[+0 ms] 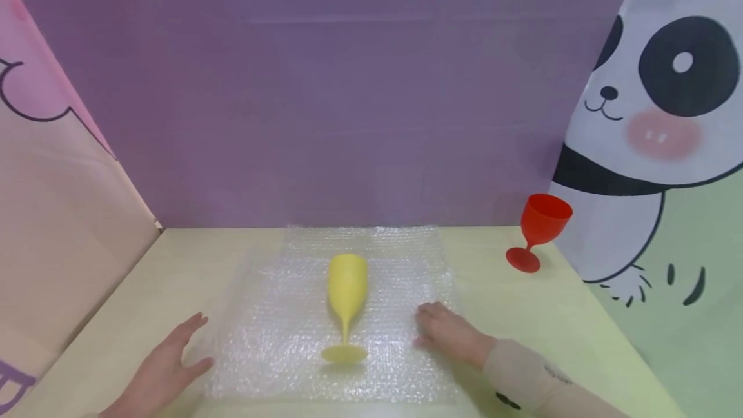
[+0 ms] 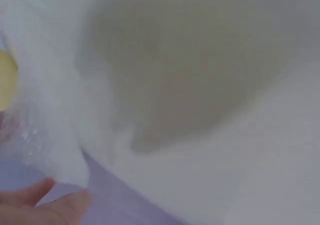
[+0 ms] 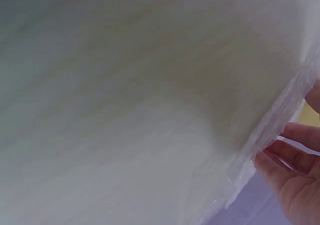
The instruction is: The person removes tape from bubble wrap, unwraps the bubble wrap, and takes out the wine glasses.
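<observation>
A yellow plastic goblet [image 1: 347, 289] lies on a sheet of clear bubble wrap [image 1: 278, 340], its bowl away from me and its foot nearest. To the left, my left hand [image 1: 165, 366] hovers by the sheet's edge, thumb and fingers spread, holding nothing. My right hand [image 1: 449, 334] rests at the sheet's right side, fingers bent slightly downward. From the right wrist, its fingertips [image 3: 262, 160] touch the bubble wrap's edge. The left wrist view shows left fingers [image 2: 70, 202] close by a wrap corner, with part of the yellow goblet at the frame's side.
A red goblet [image 1: 540, 224] stands at the table's back right. Behind the pale yellow table [image 1: 505, 308] rises a purple backdrop [image 1: 348, 95], and a panda-print panel [image 1: 656, 147] borders the right side. Another printed panel [image 1: 52, 211] stands on the left.
</observation>
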The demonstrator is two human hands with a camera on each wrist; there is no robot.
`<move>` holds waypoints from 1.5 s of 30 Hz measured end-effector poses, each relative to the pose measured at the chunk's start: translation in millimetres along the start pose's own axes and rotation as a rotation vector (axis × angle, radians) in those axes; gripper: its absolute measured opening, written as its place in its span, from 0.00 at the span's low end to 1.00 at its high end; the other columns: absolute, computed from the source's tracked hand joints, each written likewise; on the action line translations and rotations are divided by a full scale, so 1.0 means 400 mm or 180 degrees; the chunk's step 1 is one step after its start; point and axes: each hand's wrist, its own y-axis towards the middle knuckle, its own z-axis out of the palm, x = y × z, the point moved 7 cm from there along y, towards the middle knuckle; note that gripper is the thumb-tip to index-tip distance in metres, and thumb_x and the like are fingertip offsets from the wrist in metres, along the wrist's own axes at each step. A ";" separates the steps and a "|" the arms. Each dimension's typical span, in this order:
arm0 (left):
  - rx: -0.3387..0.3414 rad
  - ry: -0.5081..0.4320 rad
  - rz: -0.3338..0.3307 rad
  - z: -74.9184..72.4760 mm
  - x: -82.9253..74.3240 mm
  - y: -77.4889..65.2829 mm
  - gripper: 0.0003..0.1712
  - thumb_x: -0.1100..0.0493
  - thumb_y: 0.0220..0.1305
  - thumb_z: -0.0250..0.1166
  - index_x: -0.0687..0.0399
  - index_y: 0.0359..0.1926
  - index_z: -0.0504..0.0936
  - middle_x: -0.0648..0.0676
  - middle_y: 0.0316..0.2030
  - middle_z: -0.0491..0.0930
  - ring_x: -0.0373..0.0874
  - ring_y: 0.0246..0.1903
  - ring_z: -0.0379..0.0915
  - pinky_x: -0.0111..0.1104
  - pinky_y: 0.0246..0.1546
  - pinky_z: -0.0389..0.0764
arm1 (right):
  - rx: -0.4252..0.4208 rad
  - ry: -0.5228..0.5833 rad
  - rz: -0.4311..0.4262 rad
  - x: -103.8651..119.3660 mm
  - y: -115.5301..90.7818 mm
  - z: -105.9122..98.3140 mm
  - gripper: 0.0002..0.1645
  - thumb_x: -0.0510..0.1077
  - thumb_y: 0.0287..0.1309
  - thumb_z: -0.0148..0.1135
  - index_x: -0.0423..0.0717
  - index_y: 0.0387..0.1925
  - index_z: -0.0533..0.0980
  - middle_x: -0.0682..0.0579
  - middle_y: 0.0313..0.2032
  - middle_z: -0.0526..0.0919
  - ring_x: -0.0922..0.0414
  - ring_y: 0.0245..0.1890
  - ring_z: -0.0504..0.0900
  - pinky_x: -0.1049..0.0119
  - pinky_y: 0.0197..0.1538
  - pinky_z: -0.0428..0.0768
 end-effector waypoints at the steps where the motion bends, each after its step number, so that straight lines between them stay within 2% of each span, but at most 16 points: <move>1: -0.0050 0.0138 0.0149 0.002 -0.012 0.007 0.42 0.55 0.48 0.70 0.74 0.59 0.63 0.76 0.60 0.58 0.72 0.54 0.62 0.58 0.48 0.71 | 0.0003 0.0003 0.0015 -0.001 -0.001 0.000 0.31 0.52 0.55 0.57 0.31 0.51 0.71 0.34 0.53 0.73 0.40 0.55 0.71 0.47 0.61 0.68; 3: -0.0058 0.0379 0.0376 0.011 -0.037 0.020 0.42 0.55 0.44 0.71 0.74 0.57 0.66 0.75 0.61 0.58 0.71 0.57 0.57 0.58 0.53 0.66 | -0.0002 0.0001 0.0017 -0.002 -0.001 0.000 0.31 0.52 0.56 0.57 0.31 0.51 0.71 0.34 0.53 0.73 0.40 0.55 0.71 0.47 0.61 0.68; 4: -0.0023 0.0474 0.0467 0.018 -0.049 0.026 0.42 0.54 0.43 0.71 0.75 0.56 0.68 0.75 0.61 0.57 0.71 0.59 0.55 0.56 0.59 0.61 | 0.0003 0.0005 0.0015 -0.002 -0.001 0.001 0.31 0.52 0.56 0.57 0.31 0.52 0.71 0.34 0.54 0.73 0.40 0.56 0.71 0.47 0.61 0.68; 6: 0.0062 0.0668 0.0633 0.033 -0.074 0.041 0.41 0.52 0.42 0.71 0.75 0.54 0.70 0.76 0.61 0.57 0.71 0.61 0.52 0.55 0.64 0.52 | 0.0020 0.0016 0.0023 -0.004 -0.001 0.004 0.31 0.52 0.56 0.56 0.31 0.52 0.71 0.34 0.54 0.73 0.40 0.56 0.71 0.47 0.61 0.68; 8: 0.0211 0.0777 0.0706 0.049 -0.097 0.058 0.41 0.50 0.43 0.70 0.75 0.53 0.71 0.76 0.62 0.57 0.71 0.62 0.50 0.55 0.66 0.46 | 0.0041 0.0028 0.0026 -0.005 -0.002 0.007 0.31 0.53 0.57 0.56 0.31 0.52 0.71 0.34 0.54 0.73 0.40 0.56 0.70 0.47 0.61 0.67; 10: 0.0429 0.0808 0.0707 0.067 -0.114 0.079 0.42 0.47 0.45 0.69 0.76 0.53 0.70 0.77 0.62 0.56 0.71 0.63 0.47 0.56 0.65 0.45 | 0.0055 0.0035 0.0027 -0.006 -0.002 0.009 0.31 0.53 0.57 0.55 0.31 0.52 0.71 0.34 0.54 0.72 0.40 0.56 0.70 0.46 0.61 0.67; 11: 0.0547 0.0798 0.0696 0.076 -0.123 0.091 0.43 0.47 0.46 0.68 0.76 0.54 0.69 0.77 0.62 0.56 0.71 0.63 0.47 0.59 0.63 0.48 | 0.0058 0.0035 0.0028 -0.007 -0.003 0.009 0.31 0.53 0.57 0.55 0.31 0.53 0.71 0.34 0.54 0.72 0.40 0.57 0.70 0.47 0.62 0.67; 14: 0.0887 0.0601 0.0598 0.103 -0.141 0.122 0.45 0.45 0.49 0.67 0.77 0.57 0.65 0.77 0.63 0.53 0.71 0.64 0.44 0.60 0.63 0.46 | 0.0032 0.0005 -0.0006 -0.005 -0.002 0.008 0.31 0.53 0.57 0.55 0.32 0.52 0.71 0.34 0.54 0.73 0.40 0.56 0.71 0.47 0.61 0.68; 19: 0.1245 0.0137 0.0557 0.132 -0.157 0.142 0.50 0.46 0.49 0.67 0.75 0.62 0.59 0.76 0.65 0.46 0.71 0.65 0.38 0.61 0.64 0.41 | -0.0007 -0.0069 -0.0063 -0.002 0.001 0.009 0.30 0.53 0.57 0.55 0.32 0.52 0.72 0.35 0.53 0.74 0.41 0.55 0.72 0.48 0.61 0.69; 23: 0.1399 -0.0029 0.0602 0.142 -0.147 0.147 0.52 0.47 0.48 0.68 0.75 0.64 0.55 0.76 0.66 0.42 0.71 0.66 0.35 0.61 0.64 0.39 | 0.0011 -0.0087 -0.0083 -0.002 0.003 0.014 0.30 0.54 0.58 0.54 0.33 0.52 0.72 0.35 0.53 0.74 0.41 0.56 0.71 0.48 0.61 0.68; 28: 0.1416 -0.0041 0.0610 0.144 -0.104 0.156 0.55 0.46 0.46 0.69 0.76 0.64 0.53 0.76 0.66 0.41 0.72 0.65 0.35 0.62 0.63 0.40 | 0.0036 -0.0090 -0.0069 -0.002 0.006 0.019 0.30 0.54 0.58 0.54 0.33 0.52 0.71 0.35 0.54 0.73 0.41 0.57 0.71 0.48 0.62 0.67; 34: 0.1416 -0.0292 0.0482 0.152 -0.058 0.165 0.57 0.45 0.45 0.70 0.72 0.66 0.51 0.73 0.68 0.40 0.70 0.66 0.35 0.60 0.64 0.40 | 0.0069 -0.0124 -0.0072 -0.008 0.003 0.022 0.32 0.55 0.60 0.52 0.33 0.54 0.70 0.37 0.55 0.73 0.43 0.57 0.70 0.49 0.63 0.67; 40: 0.1512 -0.0460 0.0298 0.167 -0.045 0.165 0.58 0.45 0.46 0.69 0.67 0.68 0.49 0.68 0.69 0.37 0.67 0.68 0.31 0.60 0.64 0.36 | 0.0035 -0.0224 -0.0180 -0.014 -0.026 0.028 0.32 0.55 0.65 0.46 0.33 0.59 0.66 0.37 0.59 0.69 0.43 0.60 0.68 0.50 0.64 0.65; 45: 0.1499 -0.0456 0.0303 0.166 -0.047 0.165 0.58 0.45 0.45 0.69 0.67 0.68 0.49 0.69 0.69 0.37 0.67 0.67 0.31 0.60 0.64 0.37 | 0.0037 -0.0278 -0.0252 -0.010 -0.034 0.019 0.32 0.53 0.65 0.46 0.34 0.61 0.64 0.38 0.61 0.68 0.43 0.61 0.67 0.51 0.63 0.66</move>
